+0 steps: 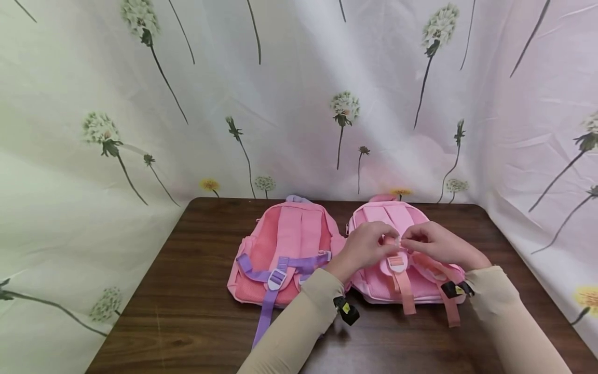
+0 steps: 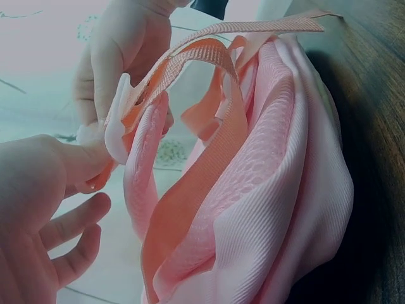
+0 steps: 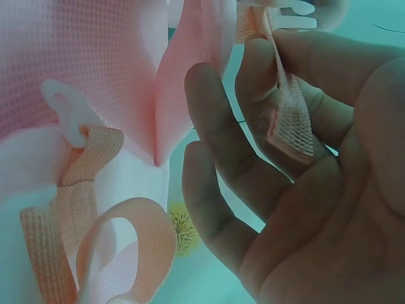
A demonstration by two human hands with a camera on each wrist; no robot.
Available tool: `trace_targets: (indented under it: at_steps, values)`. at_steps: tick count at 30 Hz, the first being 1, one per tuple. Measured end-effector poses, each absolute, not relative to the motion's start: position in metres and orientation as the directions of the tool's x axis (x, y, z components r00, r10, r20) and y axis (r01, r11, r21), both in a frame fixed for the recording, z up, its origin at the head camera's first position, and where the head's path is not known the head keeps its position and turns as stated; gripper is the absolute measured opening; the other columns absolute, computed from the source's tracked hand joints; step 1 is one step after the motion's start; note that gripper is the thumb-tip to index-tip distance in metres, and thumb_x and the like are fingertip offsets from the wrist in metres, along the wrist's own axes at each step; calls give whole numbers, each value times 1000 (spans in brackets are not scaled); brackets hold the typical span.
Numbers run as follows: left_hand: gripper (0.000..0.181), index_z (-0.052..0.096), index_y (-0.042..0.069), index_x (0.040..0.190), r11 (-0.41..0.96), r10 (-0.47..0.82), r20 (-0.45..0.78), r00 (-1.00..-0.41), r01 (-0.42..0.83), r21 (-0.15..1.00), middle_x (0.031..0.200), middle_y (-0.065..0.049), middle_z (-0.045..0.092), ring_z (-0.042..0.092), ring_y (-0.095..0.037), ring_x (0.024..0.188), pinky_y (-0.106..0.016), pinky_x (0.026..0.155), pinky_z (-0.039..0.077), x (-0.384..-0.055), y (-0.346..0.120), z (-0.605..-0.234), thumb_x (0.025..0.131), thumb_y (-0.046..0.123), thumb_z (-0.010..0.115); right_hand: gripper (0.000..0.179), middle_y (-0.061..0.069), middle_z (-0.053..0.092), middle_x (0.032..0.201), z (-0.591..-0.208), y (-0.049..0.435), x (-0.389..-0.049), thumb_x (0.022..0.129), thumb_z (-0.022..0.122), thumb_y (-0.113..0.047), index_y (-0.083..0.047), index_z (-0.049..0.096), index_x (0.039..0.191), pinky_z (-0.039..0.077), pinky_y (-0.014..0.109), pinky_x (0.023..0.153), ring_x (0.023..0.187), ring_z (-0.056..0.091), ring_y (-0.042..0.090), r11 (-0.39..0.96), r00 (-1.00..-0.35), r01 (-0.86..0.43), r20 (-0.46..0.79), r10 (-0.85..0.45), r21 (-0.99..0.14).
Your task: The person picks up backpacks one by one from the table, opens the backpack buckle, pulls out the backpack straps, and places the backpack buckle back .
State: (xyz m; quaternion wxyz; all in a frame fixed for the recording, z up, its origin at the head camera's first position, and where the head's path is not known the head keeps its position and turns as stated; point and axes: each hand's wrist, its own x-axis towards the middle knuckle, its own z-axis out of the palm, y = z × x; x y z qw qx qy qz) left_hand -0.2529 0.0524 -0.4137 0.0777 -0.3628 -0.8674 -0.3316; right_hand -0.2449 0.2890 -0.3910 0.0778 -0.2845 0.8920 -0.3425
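Note:
A pink backpack [image 1: 374,285] lies on the table with its shoulder straps facing up. Over it, my left hand [image 1: 366,246] pinches a small whitish plastic buckle [image 1: 397,242] with orange webbing between thumb and forefinger. The buckle's prongs [image 3: 294,23] show in the right wrist view. My right hand [image 1: 436,241] pinches the end of an orange strap [image 3: 294,117] close beside the buckle, its other fingers loosely bent. Just below both hands, a white strap adjuster [image 1: 397,263] carries a hanging orange strap [image 1: 405,296].
Left of this bag lies a second pink backpack [image 1: 240,288] with purple straps [image 1: 265,317] and a white adjuster [image 1: 276,279]. Both bags are on a dark wooden table [image 1: 173,306]. A flower-printed curtain [image 1: 289,104] hangs behind and along the sides.

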Motion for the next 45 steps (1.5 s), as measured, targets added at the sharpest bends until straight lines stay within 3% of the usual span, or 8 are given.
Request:
trace_targets:
  at_steps: [6,15,30,36,45]
  values:
    - [23,80,18,115,520,578,355,-734,667,534,97,8,72,56,-5,83,-14,73,43,-253,52,-415,94,27,82,8,1,69,82,-391,291,-243,102,72,-22,-18,77,97,51,25,66,72,59,10,614,-837,-411,11,-548,-674]
    - [22,79,16,116,495,584,385,-714,690,528,102,6,74,60,-4,87,-13,77,46,-257,51,-417,95,24,81,10,4,70,81,-388,299,-241,102,72,-23,-16,77,97,52,26,65,74,63,26,637,-851,-398,5,-526,-660]
    - [22,79,17,114,519,589,383,-711,697,495,104,6,75,59,-4,86,-14,75,43,-255,53,-416,94,25,81,9,2,69,81,-393,294,-248,102,71,-18,-18,77,95,50,25,67,73,58,9,602,-829,-430,30,-558,-673]
    - [22,79,18,115,518,591,375,-714,693,502,104,7,76,59,-3,86,-14,75,43,-256,53,-415,95,25,81,7,3,69,83,-390,295,-247,102,71,-20,-18,77,97,51,26,68,74,59,11,613,-831,-412,2,-556,-674]
    - [22,79,16,115,509,589,363,-722,680,528,106,5,76,61,-5,88,-15,77,44,-257,52,-416,95,25,81,8,4,69,82,-391,301,-244,102,72,-21,-15,76,98,52,27,67,77,63,26,629,-844,-388,-14,-536,-673]
